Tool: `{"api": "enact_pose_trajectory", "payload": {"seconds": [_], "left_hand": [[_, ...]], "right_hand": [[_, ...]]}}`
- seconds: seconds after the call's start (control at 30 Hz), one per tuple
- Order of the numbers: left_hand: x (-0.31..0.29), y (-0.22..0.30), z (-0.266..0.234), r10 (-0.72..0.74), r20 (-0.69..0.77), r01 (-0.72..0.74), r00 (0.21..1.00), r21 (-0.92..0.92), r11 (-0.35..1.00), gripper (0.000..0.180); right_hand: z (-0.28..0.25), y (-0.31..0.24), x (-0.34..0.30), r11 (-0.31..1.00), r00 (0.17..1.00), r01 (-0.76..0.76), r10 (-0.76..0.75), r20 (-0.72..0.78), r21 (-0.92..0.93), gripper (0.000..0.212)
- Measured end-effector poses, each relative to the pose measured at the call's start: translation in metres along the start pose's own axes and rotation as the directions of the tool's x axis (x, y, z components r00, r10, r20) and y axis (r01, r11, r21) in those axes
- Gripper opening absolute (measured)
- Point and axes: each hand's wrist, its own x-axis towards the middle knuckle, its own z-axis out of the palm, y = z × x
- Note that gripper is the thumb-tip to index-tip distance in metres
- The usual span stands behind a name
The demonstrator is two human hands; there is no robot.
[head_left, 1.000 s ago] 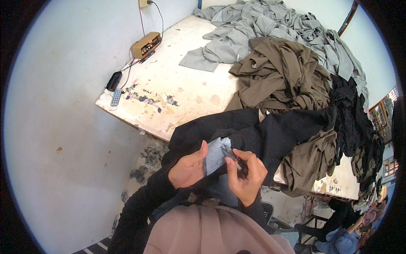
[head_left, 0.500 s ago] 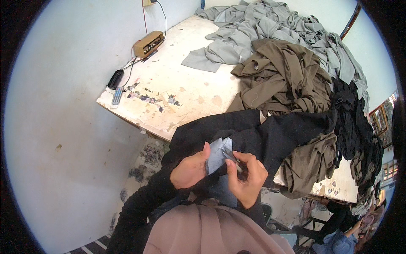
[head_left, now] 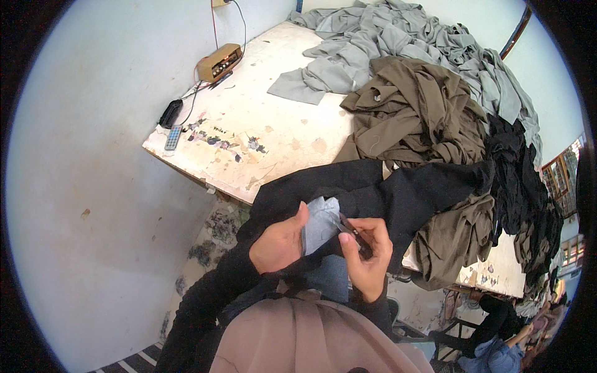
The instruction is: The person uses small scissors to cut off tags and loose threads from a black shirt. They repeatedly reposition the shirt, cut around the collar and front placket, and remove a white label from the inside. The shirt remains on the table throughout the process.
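Black cloth (head_left: pixel 413 199) drapes over the table's near edge and down toward my lap. A pale blue-grey piece of fabric (head_left: pixel 319 227), which looks like a pocket lining, stands out against it. My left hand (head_left: pixel 275 246) grips this pale piece at its left edge, thumb on top and the other fingers hidden beneath. In my right hand (head_left: pixel 372 255) is a pair of small dark thread snips (head_left: pixel 357 235), pinched between thumb and fingers. Their tips point up and left at the right edge of the pale fabric.
On the pale, stained table (head_left: pixel 273 127) lie heaps of brown cloth (head_left: pixel 420 118) and grey cloth (head_left: pixel 398 40), with black cloth (head_left: pixel 513 161) at right. A radio (head_left: pixel 219 63), a remote control (head_left: pixel 173 138) and a black object (head_left: pixel 170 114) sit by the wall. Another person (head_left: pixel 494 357) is at lower right.
My right hand has shifted slightly right, and the snips now show more clearly, their tips nearer the pale fabric's right edge. My left hand keeps its hold almost unmoved.
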Motion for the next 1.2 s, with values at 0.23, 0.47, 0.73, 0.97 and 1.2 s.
{"api": "enact_pose_trajectory", "payload": {"seconds": [0.23,0.47,0.73,0.97,1.2], "left_hand": [[0.011,-0.003,-0.014,0.056,0.343,0.108,0.938,-0.440,0.891,0.061],[0.012,-0.001,-0.020,0.103,0.059,-0.062,0.993,-0.482,0.874,0.055],[0.015,-0.001,-0.017,0.162,0.130,-0.057,0.978,-0.582,0.811,0.052],[0.015,-0.001,-0.016,0.139,0.080,-0.070,0.987,-0.562,0.824,0.053],[0.011,0.000,-0.007,0.105,-0.046,-0.115,0.993,-0.380,0.918,0.052]], "right_hand": [[-0.006,-0.001,0.002,0.777,0.823,0.557,-0.471,0.317,-0.293,0.045],[-0.004,0.011,-0.020,0.938,0.940,0.340,-0.340,0.011,-0.070,0.043],[-0.004,0.014,-0.015,0.844,0.932,0.348,-0.360,0.050,-0.407,0.024],[-0.001,0.011,-0.013,0.807,0.917,0.384,-0.390,0.084,-0.449,0.022],[0.001,0.000,-0.015,0.778,0.908,0.409,-0.396,0.135,-0.476,0.023]]}}
